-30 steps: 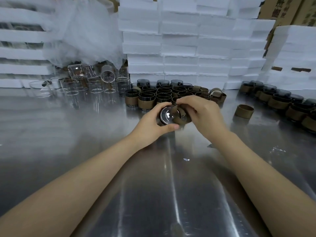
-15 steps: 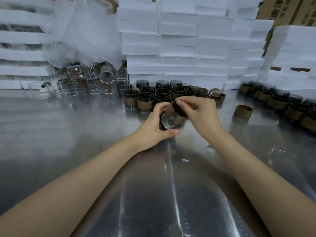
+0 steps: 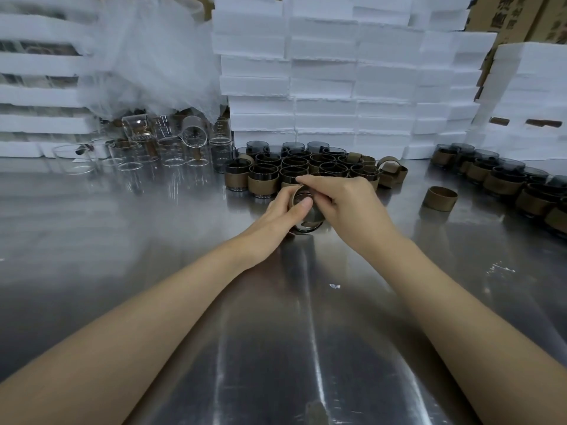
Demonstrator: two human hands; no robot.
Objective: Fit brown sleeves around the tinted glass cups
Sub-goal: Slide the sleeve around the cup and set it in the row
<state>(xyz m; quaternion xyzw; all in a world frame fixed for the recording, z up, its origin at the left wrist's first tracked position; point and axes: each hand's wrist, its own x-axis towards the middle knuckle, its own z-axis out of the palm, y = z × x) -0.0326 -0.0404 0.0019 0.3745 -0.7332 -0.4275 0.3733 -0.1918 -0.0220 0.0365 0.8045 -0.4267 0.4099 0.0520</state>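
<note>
Progress looks partial: sleeved cups point(image 3: 264, 182) crowd the back of the counter point(image 3: 153, 240), and a second row point(image 3: 503, 182) lines its right side. At centre the left hand point(image 3: 273, 216) grips a tinted cup point(image 3: 310, 224), while the right hand point(image 3: 346, 207) fingers point(image 3: 310, 179) pinch a brown sleeve point(image 3: 298, 193) at its end, not yet seated. A spare sleeve point(image 3: 439, 197) waits nearby.

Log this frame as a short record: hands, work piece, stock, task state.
left hand: grips tinted glass cup
right hand: pinches brown sleeve at the cup
task state: sleeve's depth hidden by fingers
finished: sleeved cups behind hands, more at right
spare: loose sleeve on metal table, right
background: clear glasses back left; foam stacks
</note>
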